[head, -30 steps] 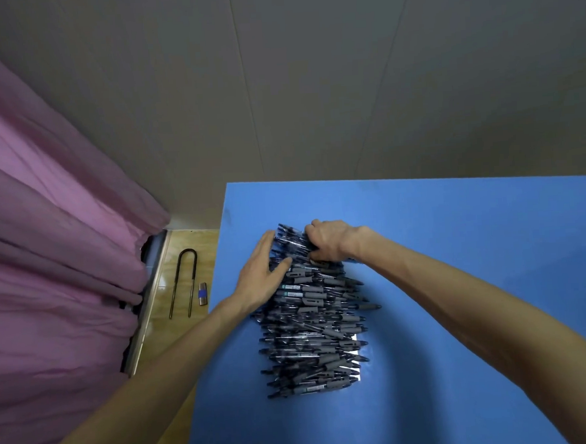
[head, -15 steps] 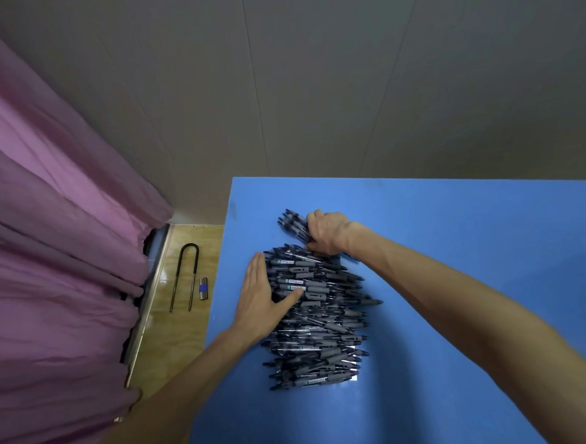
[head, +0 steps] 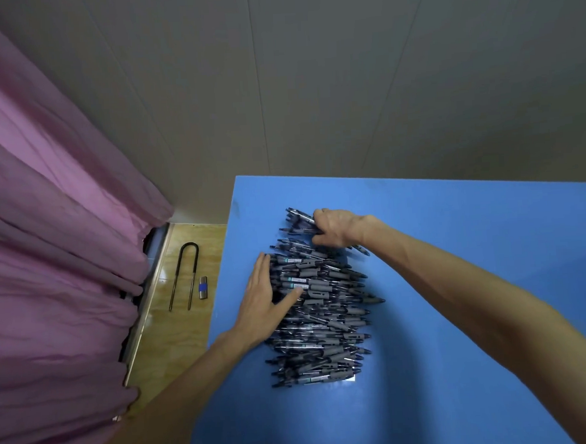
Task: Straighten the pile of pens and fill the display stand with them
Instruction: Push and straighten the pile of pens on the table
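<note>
A long pile of dark pens [head: 323, 308] with grey grips lies on the blue table [head: 457, 281], most of them pointing right. My left hand [head: 263, 301] lies flat and open against the pile's left side, thumb resting on the pens. At the pile's far end my right hand [head: 336, 228] is closed around a bunch of pens [head: 300, 218] that stick out to the upper left of the fist. No display stand is in view.
The table's left edge runs beside a wooden floor strip [head: 185, 261] holding a black U-shaped lock shackle [head: 185, 275] and a small lighter [head: 203, 287]. A pink curtain [head: 48, 234] hangs at the left. A grey wall stands behind the table.
My left hand has slid down along the pile's left side and flattened. My right hand has drawn a bunch of pens away from the pile's far end.
</note>
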